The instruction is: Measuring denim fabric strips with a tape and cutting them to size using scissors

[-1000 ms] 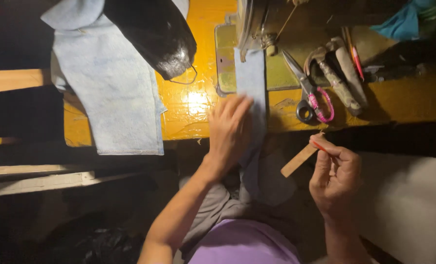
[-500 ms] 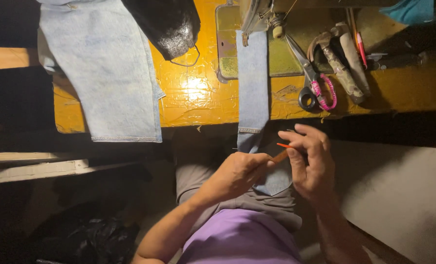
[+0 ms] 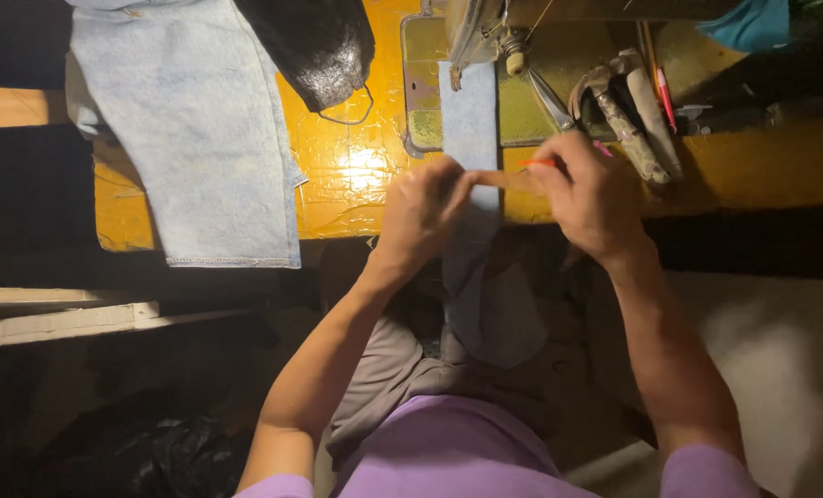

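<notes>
A long strip of light blue denim (image 3: 471,120) runs from under the sewing machine (image 3: 485,28) over the yellow table edge into my lap. My left hand (image 3: 421,212) presses on the strip at the table edge and touches one end of a small flat wooden stick (image 3: 508,179). My right hand (image 3: 591,194) holds the other end of that stick, laid across the strip, together with a thin red pencil-like marker (image 3: 536,163).
A pale blue jeans leg (image 3: 195,138) hangs over the yellow table (image 3: 356,175) at the left, with a black shiny bag (image 3: 315,46) beside it. Scissors (image 3: 550,101), a worn tool handle (image 3: 628,129) and a red pen (image 3: 661,97) lie right of the machine.
Both hands rose from my lap to the table edge. The wooden stick, held by the right hand alone before, now lies across the denim strip with both hands on it.
</notes>
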